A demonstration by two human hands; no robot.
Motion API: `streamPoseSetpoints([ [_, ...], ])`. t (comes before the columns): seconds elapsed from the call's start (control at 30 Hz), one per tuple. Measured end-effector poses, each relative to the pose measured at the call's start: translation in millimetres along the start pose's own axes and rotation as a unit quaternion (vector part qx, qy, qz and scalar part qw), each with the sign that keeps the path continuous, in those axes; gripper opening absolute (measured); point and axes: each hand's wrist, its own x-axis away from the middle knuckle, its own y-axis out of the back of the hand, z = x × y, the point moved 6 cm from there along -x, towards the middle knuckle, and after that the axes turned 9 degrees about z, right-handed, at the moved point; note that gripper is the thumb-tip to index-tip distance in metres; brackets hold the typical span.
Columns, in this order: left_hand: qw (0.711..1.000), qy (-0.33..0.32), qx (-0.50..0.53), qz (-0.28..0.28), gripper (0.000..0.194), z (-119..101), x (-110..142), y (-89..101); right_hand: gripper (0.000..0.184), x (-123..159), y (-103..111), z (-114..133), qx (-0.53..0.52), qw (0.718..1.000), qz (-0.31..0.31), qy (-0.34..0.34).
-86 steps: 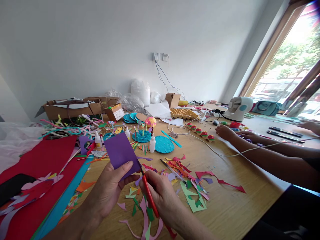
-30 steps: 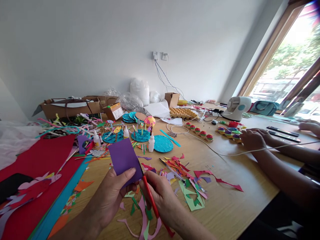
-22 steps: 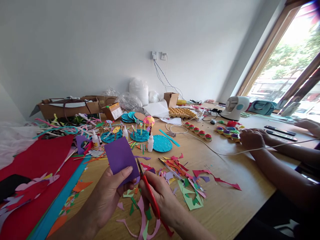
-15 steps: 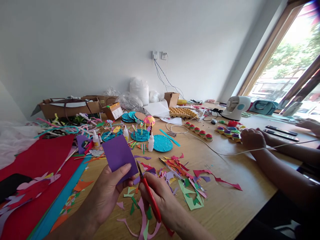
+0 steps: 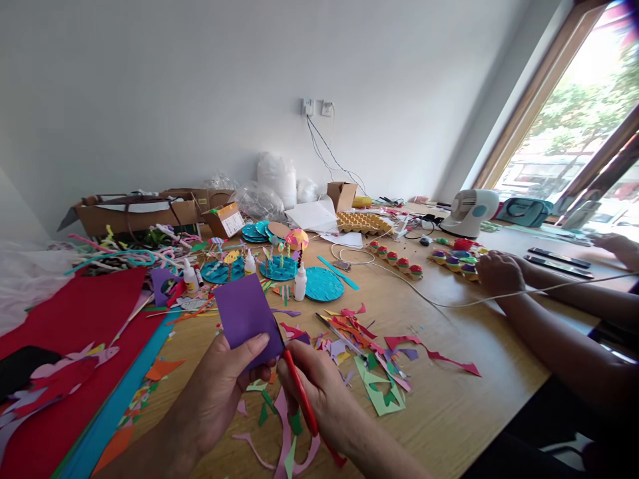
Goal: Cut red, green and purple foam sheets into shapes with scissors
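Pinching purple card (image 5: 244, 309) in left hand (image 5: 224, 379), long axis tilted away and leftward. Gripping red-handled scissors (image 5: 299, 391) in right hand (image 5: 324, 386), with blades along card's right edge, the side nearer that hand. Working with hands close together above paper scraps (image 5: 285, 426).

L hand (image 5: 219, 389) holds purple paper (image 5: 245, 313), thumb on top; R hand (image 5: 319, 386) grips red-handled scissors (image 5: 301, 392), blades at paper's R edge. Scraps (image 5: 355, 328) on tbl (image 5: 449, 332); white btl (image 5: 300, 285) just beside blue disc (image 5: 325, 284); co-worker's hand (image 5: 499, 273) near multicol. cups (image 5: 453, 265).

A wooden table (image 5: 459, 332) bears paper scraps (image 5: 352, 326) (many colours).
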Motion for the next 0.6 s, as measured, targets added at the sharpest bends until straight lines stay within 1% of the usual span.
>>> streamPoseSetpoints([
  [0.2,1.000,0.005,0.001,0.004,0.013,1.5,-0.8,0.4,0.027,0.4,2.4,0.4,0.056,0.998,-0.026,0.004],
  [0.37,1.000,0.010,0.001,0.001,0.015,4.7,-1.9,1.7,0.030,0.3,1.0,-8.5,0.051,0.998,-0.033,0.005],
  [0.43,1.000,0.009,0.002,-0.003,0.016,5.6,-2.2,3.3,0.031,0.4,0.6,-12.4,0.027,0.999,-0.037,-0.006],
  [0.5,1.000,0.004,0.001,-0.006,0.017,4.9,-3.0,5.3,0.032,0.6,0.5,-13.2,-0.017,0.999,-0.036,-0.019],
  [0.6,1.000,-0.021,-0.020,-0.006,0.017,0.9,-5.3,8.0,0.028,0.1,0.9,-4.9,-0.091,0.995,-0.026,-0.020],
])
